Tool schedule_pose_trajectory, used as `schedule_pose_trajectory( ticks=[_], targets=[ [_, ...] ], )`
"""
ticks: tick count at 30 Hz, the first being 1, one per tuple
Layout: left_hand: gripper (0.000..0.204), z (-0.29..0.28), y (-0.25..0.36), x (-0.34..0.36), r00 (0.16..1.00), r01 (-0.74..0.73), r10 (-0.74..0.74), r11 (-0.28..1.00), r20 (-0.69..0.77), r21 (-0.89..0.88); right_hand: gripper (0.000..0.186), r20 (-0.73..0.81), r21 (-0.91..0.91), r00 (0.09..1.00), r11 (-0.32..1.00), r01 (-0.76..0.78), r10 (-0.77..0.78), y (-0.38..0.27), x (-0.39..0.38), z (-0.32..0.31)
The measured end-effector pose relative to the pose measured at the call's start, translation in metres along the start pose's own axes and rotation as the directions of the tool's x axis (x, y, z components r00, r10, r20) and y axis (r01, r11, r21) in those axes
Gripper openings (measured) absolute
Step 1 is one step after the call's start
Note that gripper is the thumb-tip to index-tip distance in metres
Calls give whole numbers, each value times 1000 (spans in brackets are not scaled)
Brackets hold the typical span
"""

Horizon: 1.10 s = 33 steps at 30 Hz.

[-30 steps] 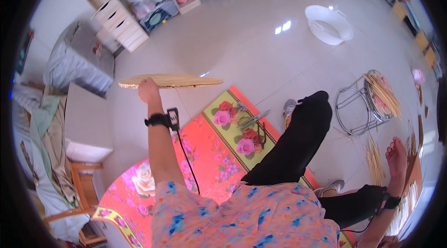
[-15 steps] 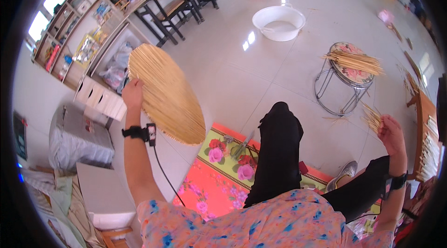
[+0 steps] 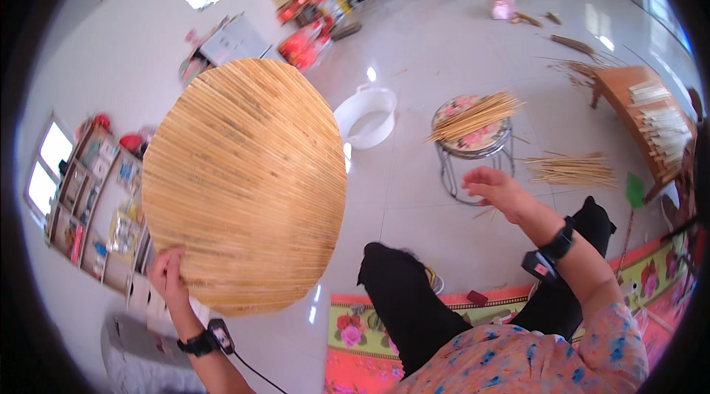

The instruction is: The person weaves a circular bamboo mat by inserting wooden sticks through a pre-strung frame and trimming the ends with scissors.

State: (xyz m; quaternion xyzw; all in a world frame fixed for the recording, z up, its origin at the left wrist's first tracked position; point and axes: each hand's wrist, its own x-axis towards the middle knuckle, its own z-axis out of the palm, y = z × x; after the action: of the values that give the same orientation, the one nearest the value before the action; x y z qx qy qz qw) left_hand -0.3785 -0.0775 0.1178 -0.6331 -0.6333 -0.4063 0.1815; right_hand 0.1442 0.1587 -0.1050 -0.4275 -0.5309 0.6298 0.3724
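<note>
My left hand [image 3: 170, 276] grips the lower left edge of a large round straw mat [image 3: 248, 187]. The mat is made of pale yellow stalks laid side by side, and its broad face is turned toward me. My right hand [image 3: 497, 191] is open in the air in front of a round stool, fingers apart and slightly bent, holding nothing. A bundle of straw stalks [image 3: 477, 119] lies across the flowered seat of the stool [image 3: 484, 144]. More loose stalks [image 3: 569, 170] lie on the floor to the right of the stool.
A white plastic basin [image 3: 367, 124] stands behind the mat. At the right, a wooden bench [image 3: 625, 102] carries pale bundles. Flowered matting [image 3: 362, 346] lies under my legs. Shelves [image 3: 96, 202] line the left wall, and a green flap on a stick [image 3: 634, 191] is at the right.
The view has turned to the right. My left hand has swung the mat face-on. My right hand has let go of its stalks and moved in toward the stool.
</note>
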Motion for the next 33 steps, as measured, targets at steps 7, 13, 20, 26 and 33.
schedule_pose_trajectory(
  ticks=[7,13,20,26,33],
  targets=[
    [18,31,62,37,957,-291,291,956,-21,-37,39,-252,-183,889,921,344,-382,-24,20,-32],
    [31,62,90,57,920,-393,368,858,-138,-330,61,-588,-270,654,877,397,-477,-40,0,-98],
    [40,95,80,62,936,-276,352,739,2,-615,41,-487,198,796,843,500,-358,-45,-47,-131],
    [37,139,39,63,973,-101,221,670,67,-736,26,-554,182,702,758,626,-447,-54,-83,-121],
    [19,204,22,28,933,290,24,543,360,-788,27,-558,-142,566,742,655,-607,-78,-124,-103]
  ],
)
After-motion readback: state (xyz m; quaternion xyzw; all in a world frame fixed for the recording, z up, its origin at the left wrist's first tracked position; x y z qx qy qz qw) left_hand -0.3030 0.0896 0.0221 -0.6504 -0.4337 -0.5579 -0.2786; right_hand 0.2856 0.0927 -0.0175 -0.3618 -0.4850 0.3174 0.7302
